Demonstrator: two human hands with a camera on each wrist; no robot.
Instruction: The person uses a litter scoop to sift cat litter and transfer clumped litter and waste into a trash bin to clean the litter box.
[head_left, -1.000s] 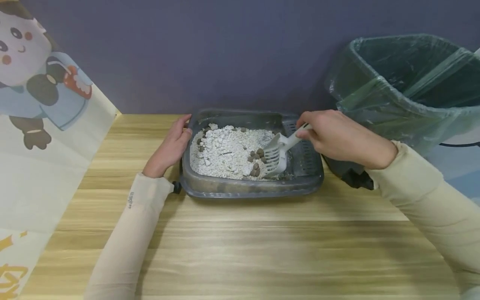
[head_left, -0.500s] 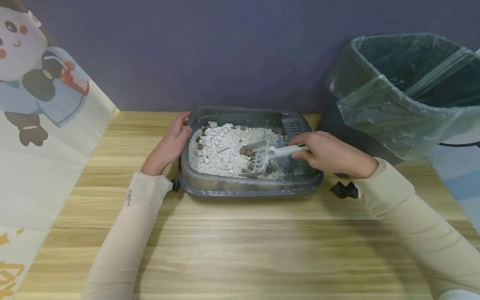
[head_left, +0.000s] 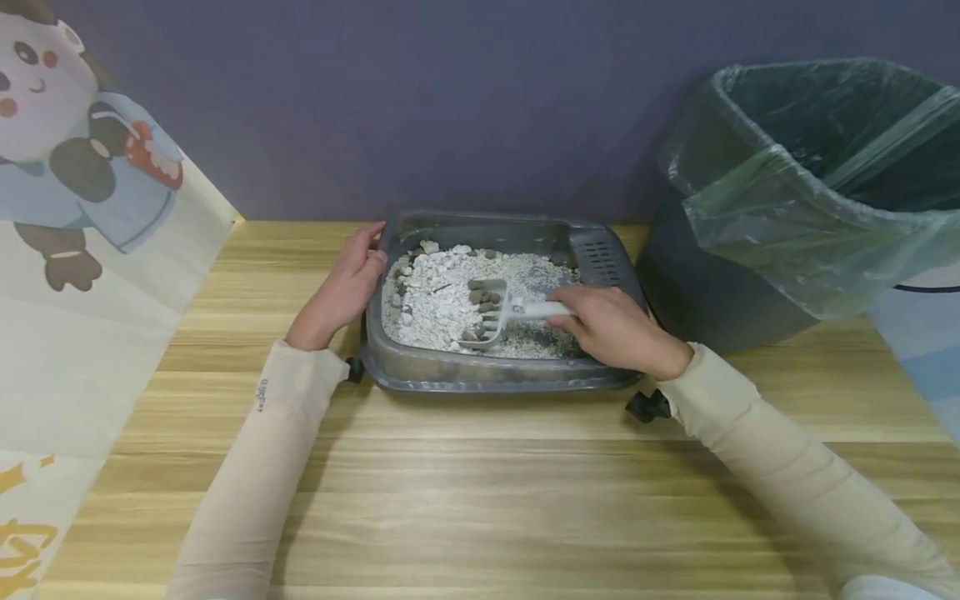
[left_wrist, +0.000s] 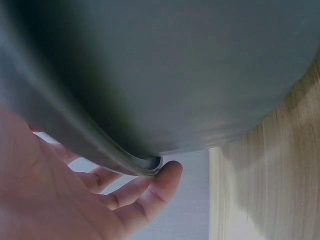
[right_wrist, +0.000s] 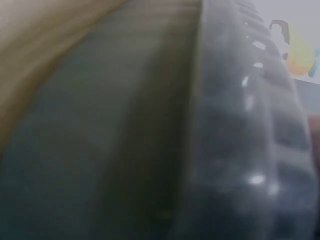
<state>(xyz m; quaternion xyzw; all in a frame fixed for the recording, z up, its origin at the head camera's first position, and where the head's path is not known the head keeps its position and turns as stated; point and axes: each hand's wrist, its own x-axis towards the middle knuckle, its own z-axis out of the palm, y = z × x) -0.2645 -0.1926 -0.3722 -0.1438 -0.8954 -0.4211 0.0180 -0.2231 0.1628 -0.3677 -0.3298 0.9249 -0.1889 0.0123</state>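
Note:
A grey litter box (head_left: pixel 480 372) sits on the wooden table against the dark wall, holding white litter (head_left: pixel 435 308) with several brown clumps. My right hand (head_left: pixel 618 329) grips the handle of a white slotted litter scoop (head_left: pixel 517 310). The scoop's head lies in the middle of the litter, with brown clumps (head_left: pixel 483 297) in it. At the box's left end, my left hand (head_left: pixel 341 287) holds the rim. In the left wrist view, its fingers (left_wrist: pixel 145 202) bend around the box's lip (left_wrist: pixel 85 130). The right wrist view shows only the box's outer side (right_wrist: pixel 235 150), blurred; the scoop is hidden there.
Right of the box stands a dark grey trash bin (head_left: pixel 720 283) lined with a translucent green bag (head_left: pixel 787 242). The wooden table (head_left: pixel 480 492) extends in front of the box. A wall with cartoon drawings (head_left: pixel 97 175) rises on the left.
My right hand has moved left and toward me, pushing the scoop leftward through the litter; clumps now sit in its head. The left hand stays at the rim.

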